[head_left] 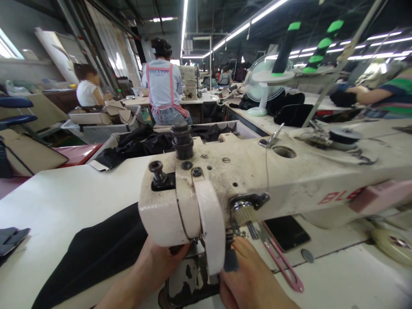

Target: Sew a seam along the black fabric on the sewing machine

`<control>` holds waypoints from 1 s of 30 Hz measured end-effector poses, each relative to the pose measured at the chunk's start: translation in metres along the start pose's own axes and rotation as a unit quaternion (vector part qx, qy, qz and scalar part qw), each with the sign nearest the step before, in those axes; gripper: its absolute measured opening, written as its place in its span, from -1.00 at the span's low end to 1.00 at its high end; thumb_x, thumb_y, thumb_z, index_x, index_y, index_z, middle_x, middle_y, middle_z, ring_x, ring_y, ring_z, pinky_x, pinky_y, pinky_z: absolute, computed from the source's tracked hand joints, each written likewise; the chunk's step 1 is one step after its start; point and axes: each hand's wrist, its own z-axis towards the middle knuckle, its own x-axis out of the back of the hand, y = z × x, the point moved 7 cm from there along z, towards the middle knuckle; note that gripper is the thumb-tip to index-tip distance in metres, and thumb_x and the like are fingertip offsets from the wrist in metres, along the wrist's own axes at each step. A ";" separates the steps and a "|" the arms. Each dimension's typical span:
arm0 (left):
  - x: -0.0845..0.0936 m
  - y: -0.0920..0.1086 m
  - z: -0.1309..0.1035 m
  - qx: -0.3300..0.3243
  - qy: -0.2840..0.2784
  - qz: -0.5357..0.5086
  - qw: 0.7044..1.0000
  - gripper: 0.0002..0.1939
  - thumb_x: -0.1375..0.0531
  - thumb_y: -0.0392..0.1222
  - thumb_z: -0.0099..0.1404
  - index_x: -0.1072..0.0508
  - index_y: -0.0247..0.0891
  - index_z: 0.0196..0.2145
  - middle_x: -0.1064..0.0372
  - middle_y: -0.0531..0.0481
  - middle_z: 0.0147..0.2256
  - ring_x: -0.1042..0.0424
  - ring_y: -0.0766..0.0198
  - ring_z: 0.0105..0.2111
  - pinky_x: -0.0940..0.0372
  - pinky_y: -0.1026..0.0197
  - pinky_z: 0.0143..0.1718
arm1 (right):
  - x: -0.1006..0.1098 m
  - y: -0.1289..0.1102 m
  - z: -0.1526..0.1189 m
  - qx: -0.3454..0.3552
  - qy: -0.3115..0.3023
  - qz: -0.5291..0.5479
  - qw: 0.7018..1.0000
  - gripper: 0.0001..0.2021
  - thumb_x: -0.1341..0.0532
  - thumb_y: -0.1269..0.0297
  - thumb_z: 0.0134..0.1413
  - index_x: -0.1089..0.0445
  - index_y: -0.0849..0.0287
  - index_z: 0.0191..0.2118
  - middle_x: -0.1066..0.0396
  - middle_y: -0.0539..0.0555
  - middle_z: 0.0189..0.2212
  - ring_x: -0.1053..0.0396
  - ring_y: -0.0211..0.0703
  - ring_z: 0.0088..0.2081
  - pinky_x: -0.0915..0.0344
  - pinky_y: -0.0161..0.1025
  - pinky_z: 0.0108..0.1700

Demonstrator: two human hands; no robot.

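Note:
The pale head of a sewing machine (206, 180) stands between my hands and covers most of my fingertips. My left hand (159, 259) reaches under it from the left, thumb and fingers bent together at the edge of a black fabric (99, 244). That fabric spreads leftward over the table. My right hand (246, 268) is curled on the other side of the needle area, close to the presser parts. What it grips, if anything, is hidden. Below the needle lies a worn metal plate (183, 285) with chipped dark paint.
Pink thread snips (285, 268), a dark phone (288, 231) and a small disc (307, 255) lie right of my right hand. Folded dark fabric (11, 240) is at far left. Beyond are a bin of black cloth (144, 143), a fan (262, 81) and several co-workers.

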 end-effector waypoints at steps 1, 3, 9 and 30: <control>0.000 0.003 0.002 -0.010 -0.010 -0.004 1.000 -0.80 -0.20 -0.19 0.17 -0.56 -0.14 -0.24 -0.56 0.00 -0.29 -0.53 0.12 -0.23 -0.46 0.15 -0.19 | 0.000 0.000 0.001 -0.010 -0.022 -0.002 1.000 -0.66 -0.09 0.52 -0.15 -0.39 0.19 -0.18 -0.41 0.19 -0.28 -0.33 0.03 -0.23 -0.33 -0.09 -0.20; 0.002 0.010 0.006 -0.028 -0.028 -0.013 0.999 -0.79 -0.16 -0.20 0.21 -0.55 -0.19 -0.22 -0.56 -0.02 -0.25 -0.51 0.13 -0.18 -0.43 0.14 -0.10 | 0.002 -0.002 0.003 -0.030 -0.061 0.000 0.998 -0.67 -0.10 0.53 -0.12 -0.39 0.19 -0.17 -0.40 0.19 -0.26 -0.32 0.04 -0.20 -0.32 -0.08 -0.16; 0.015 0.016 0.011 -0.017 -0.054 -0.012 0.998 -0.77 -0.08 -0.16 0.29 -0.54 -0.20 -0.30 -0.54 0.02 -0.27 -0.50 0.20 -0.18 -0.40 0.23 -0.11 | 0.010 -0.004 0.004 -0.056 -0.085 0.053 0.993 -0.61 -0.09 0.58 -0.10 -0.34 0.25 -0.08 -0.37 0.19 -0.21 -0.26 0.05 -0.17 -0.29 -0.05 -0.13; 0.086 0.020 -0.067 -0.047 -0.052 0.080 0.994 -0.87 -0.14 -0.16 0.29 -0.29 -0.17 -0.40 -0.35 0.04 -0.37 -0.35 0.23 -0.32 -0.27 0.24 -0.25 | 0.014 -0.018 -0.009 -0.042 -0.027 0.151 0.987 -0.53 -0.09 0.62 -0.08 -0.41 0.09 -0.04 -0.41 0.12 -0.12 -0.30 0.00 -0.06 -0.28 -0.02 0.01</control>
